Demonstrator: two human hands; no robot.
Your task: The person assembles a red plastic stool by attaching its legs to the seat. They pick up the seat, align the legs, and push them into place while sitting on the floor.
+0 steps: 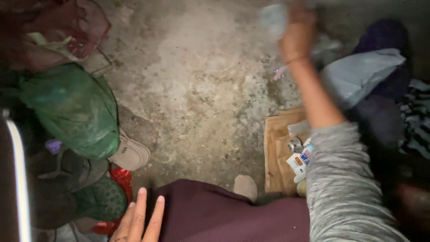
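Watching the head cam feed here, going from my end outward. Closest in, the left hand (136, 219) rests flat beside the maroon skirt (210, 215) at the bottom edge, fingers stretched out and holding nothing, just beside a red bag (120, 179) and a green patterned bundle (101, 199). A bit further out on that side sits a beige shoe (132, 153) under a big green plastic bag (76, 110).

On the right, a cardboard box (275, 152) sits on the concrete floor (192, 76) with small packets (299, 162) and a tin in it (labels too small to read anyway). The grey sleeve (340, 183) crosses right over it.

Far end: the right hand (295, 33) is lifted well above the floor, badly motion-blurred, and seems to be closed around a pale crumpled plastic thing (273, 20), but I can't tell the grip for sure. That thing sits at the fingertips, up and to the left of the palm.

My read: this is a sorting or lifting step, and the next move calls for a steady hand and a clear landing spot.
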